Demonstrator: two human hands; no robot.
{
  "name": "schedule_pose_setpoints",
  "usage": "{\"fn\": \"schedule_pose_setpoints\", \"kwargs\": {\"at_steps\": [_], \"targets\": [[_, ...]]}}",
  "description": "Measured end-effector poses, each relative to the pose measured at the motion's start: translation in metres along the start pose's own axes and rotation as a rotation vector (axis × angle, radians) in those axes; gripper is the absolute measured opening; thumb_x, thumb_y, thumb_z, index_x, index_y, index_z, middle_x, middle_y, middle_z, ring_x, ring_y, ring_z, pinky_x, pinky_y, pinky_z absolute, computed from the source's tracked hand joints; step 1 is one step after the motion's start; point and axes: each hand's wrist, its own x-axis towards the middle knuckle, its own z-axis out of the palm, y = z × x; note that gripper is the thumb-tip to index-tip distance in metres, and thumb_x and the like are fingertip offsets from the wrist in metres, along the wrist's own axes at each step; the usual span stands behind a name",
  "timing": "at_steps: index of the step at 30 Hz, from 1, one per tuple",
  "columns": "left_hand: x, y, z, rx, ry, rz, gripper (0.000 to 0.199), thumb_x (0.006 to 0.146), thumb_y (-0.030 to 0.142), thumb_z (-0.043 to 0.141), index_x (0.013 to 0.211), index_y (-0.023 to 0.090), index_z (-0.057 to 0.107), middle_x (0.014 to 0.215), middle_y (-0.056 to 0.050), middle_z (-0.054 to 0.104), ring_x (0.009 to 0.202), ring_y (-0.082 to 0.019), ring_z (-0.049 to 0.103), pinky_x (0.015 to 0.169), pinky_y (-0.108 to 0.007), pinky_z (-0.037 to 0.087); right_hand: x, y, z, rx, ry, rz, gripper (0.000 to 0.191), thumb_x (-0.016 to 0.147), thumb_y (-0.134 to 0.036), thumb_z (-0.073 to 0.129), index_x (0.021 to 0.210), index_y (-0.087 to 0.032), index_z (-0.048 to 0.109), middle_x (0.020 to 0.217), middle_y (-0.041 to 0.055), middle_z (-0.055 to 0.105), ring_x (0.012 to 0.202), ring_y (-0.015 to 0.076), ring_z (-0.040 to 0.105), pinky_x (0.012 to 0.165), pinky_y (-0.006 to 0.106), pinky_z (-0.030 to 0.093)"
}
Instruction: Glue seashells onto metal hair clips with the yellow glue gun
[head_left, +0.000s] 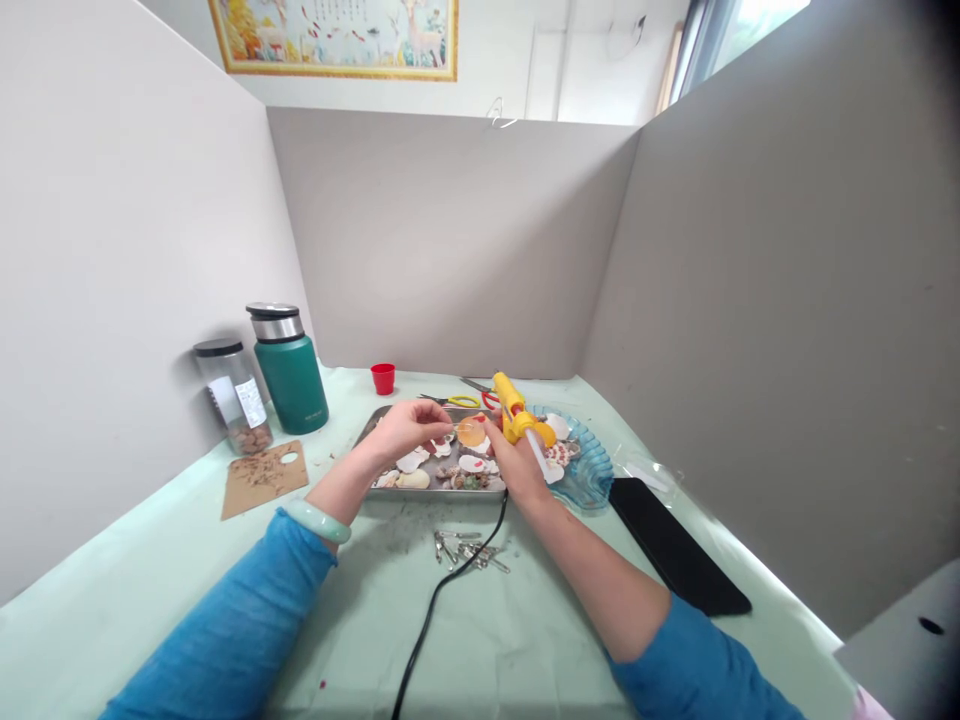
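Note:
My right hand (520,468) is closed around a yellow hot glue gun (513,398), and a whitish glue stick (537,455) sticks out of its back end. Over a metal tray (431,494), the fingertips of my left hand (411,425) are pinched together; what they hold is too small to make out. Between the two hands shows an orange shell (472,432). Pale seashells (412,478) and small mixed shells lie in the tray. Just right of my right hand, a blue glass dish (595,470) holds more shells.
A black cord (431,605) crosses the table past several metal clips (465,550). Scissors (463,401) and a red cup (383,379) stand farther back. At left are a green bottle (291,380), a clear jar (234,400) and a brown board (266,478); a black slab (679,545) lies right.

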Motion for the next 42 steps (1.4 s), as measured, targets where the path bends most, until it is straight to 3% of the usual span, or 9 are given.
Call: {"fn": "schedule_pose_setpoints", "kwargs": {"at_steps": [4,8,13,17,21,24,35,42], "targets": [[-0.005,0.008,0.013,-0.024,0.057,-0.006,0.018,0.076,0.028,0.064,0.076,0.016,0.051,0.070,-0.003,0.066,0.063,-0.013,0.064,0.055,-0.025,0.054,-0.009,-0.011,-0.001,-0.023,-0.052,-0.038,0.039,0.070,-0.046,0.066,0.096,-0.017,0.062,0.073,0.0005,0.061,0.049,0.0109,0.053,0.047,0.023,0.048],[-0.004,0.005,0.023,-0.136,0.050,-0.054,0.019,0.080,0.028,0.062,0.081,0.017,0.045,0.067,-0.003,0.066,0.067,-0.018,0.069,0.052,-0.026,0.055,-0.009,-0.013,0.000,0.008,-0.081,0.022,0.037,0.070,-0.042,0.066,0.096,-0.017,0.061,0.071,-0.0007,0.059,0.046,0.0099,0.052,0.044,0.023,0.046],[0.000,-0.004,0.031,-0.243,0.001,-0.087,0.012,0.084,0.023,0.055,0.091,0.013,0.053,0.071,-0.005,0.067,0.066,-0.019,0.070,0.050,-0.025,0.055,-0.001,-0.002,0.000,0.107,-0.092,0.081,0.034,0.068,-0.038,0.067,0.092,-0.017,0.057,0.057,-0.0054,0.053,0.041,0.0094,0.049,0.040,0.021,0.042],[0.000,-0.003,0.035,-0.239,0.098,-0.073,0.011,0.083,0.022,0.055,0.086,0.012,0.057,0.073,-0.005,0.067,0.063,-0.017,0.069,0.048,-0.023,0.054,0.001,-0.001,0.001,0.163,-0.158,0.096,0.036,0.068,-0.038,0.068,0.094,-0.017,0.056,0.053,-0.0061,0.053,0.043,0.0107,0.052,0.041,0.021,0.043],[-0.001,0.001,0.036,-0.269,0.189,-0.061,0.010,0.081,0.020,0.056,0.086,0.012,0.056,0.074,-0.005,0.067,0.062,-0.018,0.069,0.047,-0.022,0.053,-0.002,-0.007,0.003,0.205,-0.196,0.135,0.038,0.063,-0.036,0.070,0.093,-0.016,0.056,0.065,-0.0042,0.058,0.045,0.0097,0.054,0.043,0.021,0.045],[-0.003,0.002,0.035,-0.305,0.181,-0.062,0.013,0.080,0.022,0.060,0.087,0.012,0.056,0.074,-0.005,0.066,0.061,-0.018,0.069,0.046,-0.022,0.053,-0.002,-0.009,0.003,0.206,-0.182,0.148,0.037,0.063,-0.033,0.069,0.093,-0.016,0.056,0.067,-0.0042,0.057,0.045,0.0086,0.054,0.042,0.021,0.044],[-0.003,0.000,0.033,-0.252,0.080,-0.082,0.021,0.079,0.031,0.061,0.085,0.011,0.057,0.067,-0.003,0.064,0.056,-0.016,0.067,0.046,-0.022,0.051,-0.001,-0.009,0.001,0.218,-0.154,0.128,0.031,0.066,-0.030,0.065,0.091,-0.017,0.053,0.051,-0.0069,0.054,0.042,0.0110,0.052,0.041,0.022,0.043],[-0.001,-0.002,0.019,-0.217,0.168,-0.058,0.024,0.076,0.036,0.063,0.081,0.014,0.054,0.063,-0.002,0.065,0.047,-0.011,0.061,0.045,-0.021,0.047,-0.001,-0.010,0.001,0.202,-0.128,0.154,0.028,0.066,-0.028,0.065,0.090,-0.018,0.053,0.050,-0.0073,0.054,0.040,0.0110,0.051,0.040,0.022,0.043]]}}
